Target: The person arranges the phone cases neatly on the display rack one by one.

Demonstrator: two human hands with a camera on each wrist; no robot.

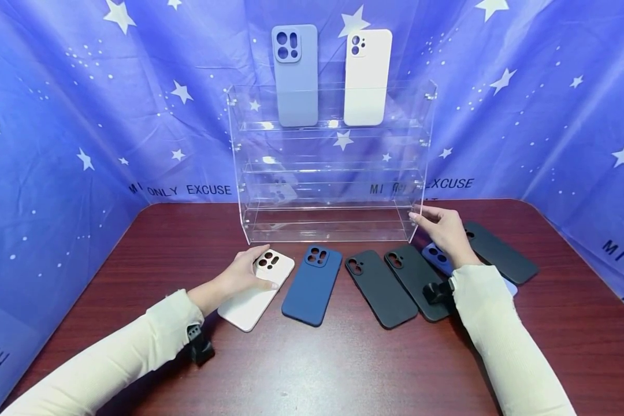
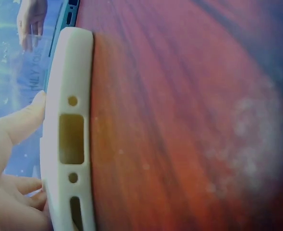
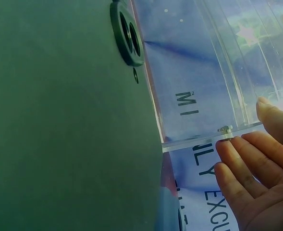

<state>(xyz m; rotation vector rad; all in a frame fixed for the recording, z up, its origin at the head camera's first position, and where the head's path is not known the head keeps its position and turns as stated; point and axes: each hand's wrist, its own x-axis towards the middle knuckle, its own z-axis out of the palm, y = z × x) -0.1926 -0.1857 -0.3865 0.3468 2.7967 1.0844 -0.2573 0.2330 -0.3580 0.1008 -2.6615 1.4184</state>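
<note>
My left hand (image 1: pixel 239 274) grips a white phone case (image 1: pixel 246 307) lying on the table, thumb along one long edge and fingers at the other. In the left wrist view, the end of the white case with its port cutouts faces the camera. My right hand (image 1: pixel 444 230) holds the lower right side panel of a clear acrylic tiered rack (image 1: pixel 327 234). In the right wrist view, the thumb is on one side of that panel and the fingers on the other, by a metal screw (image 3: pixel 225 130). A light blue case (image 1: pixel 298 86) and a white case (image 1: pixel 366 86) stand on its top tier.
A dark blue case (image 1: pixel 309 292) and two black cases (image 1: pixel 382 294), (image 1: pixel 418 283) lie before the rack. Under the right forearm lies a periwinkle case (image 1: pixel 437 257), beside another dark case (image 1: pixel 499 254). A star-patterned blue curtain (image 1: pixel 83 173) encloses the table's back and sides.
</note>
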